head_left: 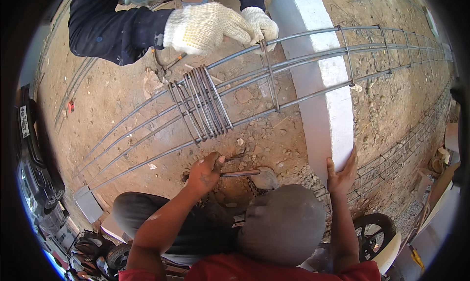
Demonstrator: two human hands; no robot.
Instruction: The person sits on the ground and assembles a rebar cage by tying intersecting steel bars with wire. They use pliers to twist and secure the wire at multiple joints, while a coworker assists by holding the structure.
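A long rebar cage (274, 68) runs across in front of me, with several steel stirrups (203, 105) bunched together on its left part. My left hand (204, 173) is closed below those stirrups, around a dark hand tool (242, 173) that looks like pincers; its head is mostly hidden. My right hand (342, 176) grips the near end of a long white block (338, 114), thumb on one side and fingers on the other. The cage crosses over this block. Opposite me, a co-worker's gloved hands (259, 26) hold a single stirrup (270, 78) at the upper bar.
Another rebar cage (391, 158) lies on the dirt at right. A second tool (169, 63) lies near the co-worker's sleeve. A grey block (89, 205) sits near the bars' left end. A parked car (36, 158) stands far left, and a motorbike wheel (374, 234) is at lower right.
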